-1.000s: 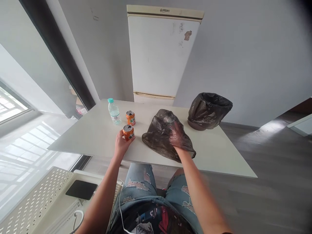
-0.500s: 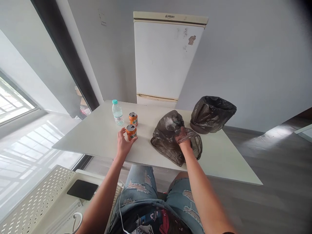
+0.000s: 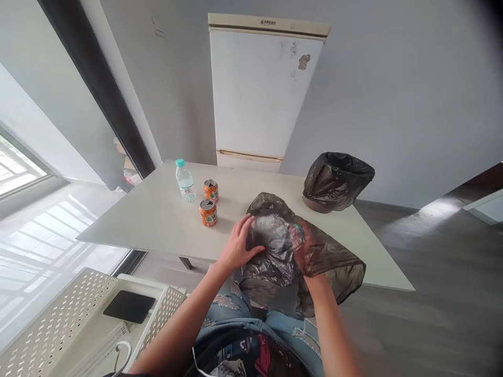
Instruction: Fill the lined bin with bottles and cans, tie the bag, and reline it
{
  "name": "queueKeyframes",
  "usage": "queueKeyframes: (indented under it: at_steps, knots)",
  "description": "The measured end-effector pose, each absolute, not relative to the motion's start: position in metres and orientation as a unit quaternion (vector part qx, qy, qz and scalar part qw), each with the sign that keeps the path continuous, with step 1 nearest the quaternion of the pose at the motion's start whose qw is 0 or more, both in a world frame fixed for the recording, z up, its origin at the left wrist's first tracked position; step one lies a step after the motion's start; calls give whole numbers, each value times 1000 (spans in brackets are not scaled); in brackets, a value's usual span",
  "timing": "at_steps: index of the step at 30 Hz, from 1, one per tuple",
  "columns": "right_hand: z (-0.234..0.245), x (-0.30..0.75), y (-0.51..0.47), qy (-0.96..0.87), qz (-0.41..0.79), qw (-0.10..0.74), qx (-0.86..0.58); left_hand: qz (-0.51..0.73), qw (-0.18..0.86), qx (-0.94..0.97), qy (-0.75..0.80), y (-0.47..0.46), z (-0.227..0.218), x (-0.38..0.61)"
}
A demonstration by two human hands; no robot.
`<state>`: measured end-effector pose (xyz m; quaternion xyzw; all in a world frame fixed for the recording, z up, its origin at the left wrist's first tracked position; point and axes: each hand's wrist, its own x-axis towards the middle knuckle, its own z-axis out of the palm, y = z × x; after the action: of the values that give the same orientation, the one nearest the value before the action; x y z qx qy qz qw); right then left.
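My left hand (image 3: 239, 246) is open, thumb and fingers apart, at the left side of a thin dark plastic bag (image 3: 277, 269). My right hand (image 3: 307, 243) is inside that bag, seen dimly through the film. Its fingers are curled round something with pinkish and green patches, too blurred to name. The bag hangs over the front table edge above my lap. Two orange drink cans (image 3: 208, 213) stand upright to the left of my left hand, one behind the other. Beside them is a clear plastic bottle (image 3: 186, 183) with a green cap.
A bin lined with a black bag (image 3: 338, 180) stands at the right back of the white table (image 3: 133, 220). Behind the table is a white fridge (image 3: 255, 94). At lower left, a dark phone (image 3: 129, 306) lies on a perforated cream cart (image 3: 63, 314).
My left hand has left the front can and moved right to the bag. The bag has spread and come closer to my body, with my right hand still in it.
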<state>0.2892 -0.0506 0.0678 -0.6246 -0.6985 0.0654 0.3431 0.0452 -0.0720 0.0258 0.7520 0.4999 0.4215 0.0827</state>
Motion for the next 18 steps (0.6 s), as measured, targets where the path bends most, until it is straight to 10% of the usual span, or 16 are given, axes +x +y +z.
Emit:
queueKeyframes:
  at_steps: [11,18]
  knots:
    - [105,325,-101,-690,108,351,-623,276,124,790,533,-43,-1,50]
    - [144,360,-153,-563,118,502,-646,194,55,764,613,-27,-13,66]
